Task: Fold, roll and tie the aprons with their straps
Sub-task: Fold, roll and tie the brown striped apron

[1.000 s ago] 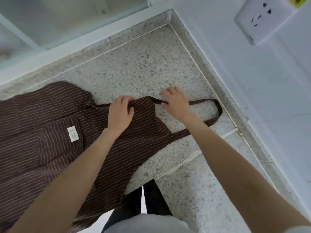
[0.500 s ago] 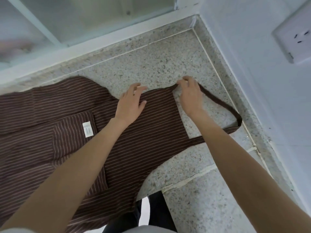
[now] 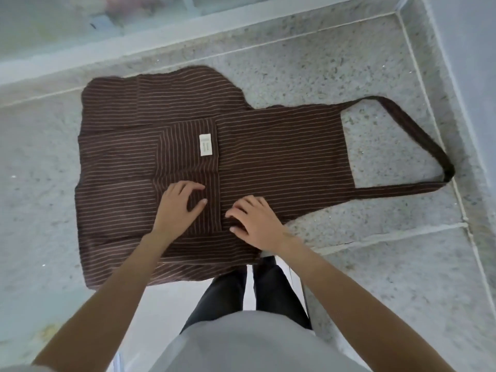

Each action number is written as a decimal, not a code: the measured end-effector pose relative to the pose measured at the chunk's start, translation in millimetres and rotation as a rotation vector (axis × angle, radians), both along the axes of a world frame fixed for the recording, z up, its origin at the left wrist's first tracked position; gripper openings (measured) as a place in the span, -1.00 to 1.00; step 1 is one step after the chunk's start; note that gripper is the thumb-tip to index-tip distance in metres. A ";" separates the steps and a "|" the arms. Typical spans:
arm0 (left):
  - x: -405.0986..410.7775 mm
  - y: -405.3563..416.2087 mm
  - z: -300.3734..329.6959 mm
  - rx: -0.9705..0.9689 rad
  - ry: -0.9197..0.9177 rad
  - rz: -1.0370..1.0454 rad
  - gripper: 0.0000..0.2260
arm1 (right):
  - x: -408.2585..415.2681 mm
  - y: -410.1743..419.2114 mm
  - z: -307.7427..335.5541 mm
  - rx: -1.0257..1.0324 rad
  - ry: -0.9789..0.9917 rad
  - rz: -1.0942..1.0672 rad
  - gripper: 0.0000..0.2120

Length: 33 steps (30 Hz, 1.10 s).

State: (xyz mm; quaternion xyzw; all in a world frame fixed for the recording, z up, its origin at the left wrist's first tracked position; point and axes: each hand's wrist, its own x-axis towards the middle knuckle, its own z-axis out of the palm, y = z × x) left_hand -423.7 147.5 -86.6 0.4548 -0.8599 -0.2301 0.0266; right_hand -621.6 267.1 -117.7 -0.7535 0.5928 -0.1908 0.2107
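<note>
On the speckled stone counter [image 3: 308,76] a brown striped apron [image 3: 268,157] is laid out flat, bib pointing right toward the wall, skirt to the left with its near edge hanging just over the counter lip. At the bib end the neck strap [image 3: 418,130] is looped out in a wide arc, its far bend lying close to the corner seam. A front pocket [image 3: 182,162] with 1 pale label [image 3: 205,145] is seen at the middle of the cloth.

Both hands are set down on the fabric near the pocket's lower edge. The left hand [image 3: 178,208] is rested on the pocket with fingers slightly spread and lightly curled, fingertips down on the cloth. The right hand [image 3: 255,222] is placed just beside it, fingers bent and splayed, tips pressed into the fabric — nothing is pinched by either, as far as can be made out.

Smoothing before the first fold is judged to be the step in hand; no fold or roll is formed yet, though the skirt's side edges look turned in.

Thin, soft, light cloth is expected here — it should crease easily and slide on the polished stone, so a flat palm is wanted as an anchor. The long edges or corners are the natural places to be gripped; the waist ties are not visible.
</note>
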 end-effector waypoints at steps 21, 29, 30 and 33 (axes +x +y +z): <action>148.8 88.6 -34.0 -0.068 -0.140 -0.318 -0.45 | 113.3 86.2 -6.7 0.105 0.513 -0.143 -0.48; 155.6 88.8 -27.7 -0.002 0.071 -0.307 -0.60 | 121.2 75.3 25.8 0.002 0.307 -0.235 -0.74; 151.8 94.0 -22.4 -0.024 0.104 -0.287 -0.54 | 124.8 74.6 29.3 -0.011 0.280 -0.267 -0.76; 126.0 119.4 2.7 -0.016 0.177 -0.240 -0.43 | 141.1 73.5 48.8 -0.085 0.268 -0.307 -0.79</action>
